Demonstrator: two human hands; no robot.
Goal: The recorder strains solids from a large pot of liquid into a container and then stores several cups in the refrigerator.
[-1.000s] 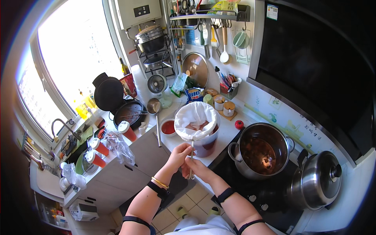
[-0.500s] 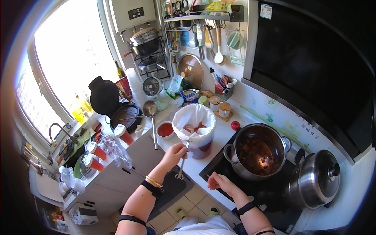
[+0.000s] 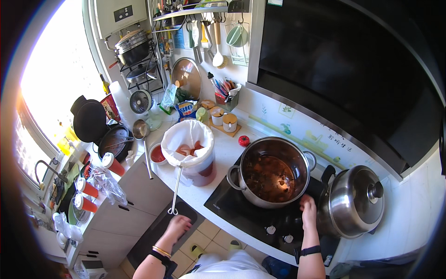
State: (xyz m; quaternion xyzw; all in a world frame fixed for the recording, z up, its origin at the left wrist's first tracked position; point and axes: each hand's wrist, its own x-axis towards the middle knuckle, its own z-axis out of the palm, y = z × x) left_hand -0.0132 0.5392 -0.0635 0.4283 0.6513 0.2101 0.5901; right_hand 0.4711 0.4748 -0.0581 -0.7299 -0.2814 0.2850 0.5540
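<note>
Left hand (image 3: 178, 228) below a strainer handle (image 3: 176, 190), right hand (image 3: 308, 211) beside a steel pot (image 3: 272, 148)

Both grips are loosely curled and look empty; whether the right touches the pot, I cannot tell. The pot sits on the black hob (image 3: 246, 211). On the worktop (image 3: 227, 153) stands a bucket (image 3: 204, 174), its rim seemingly bearing the white strainer bag (image 3: 204, 132), the handle jutting out within easy reach.

We note a shiny metal pot (image 3: 252, 157), a smooth plastic bucket (image 3: 202, 175), a creased cloth-like liner (image 3: 172, 140) and a glossy stovetop (image 3: 246, 214).
</note>
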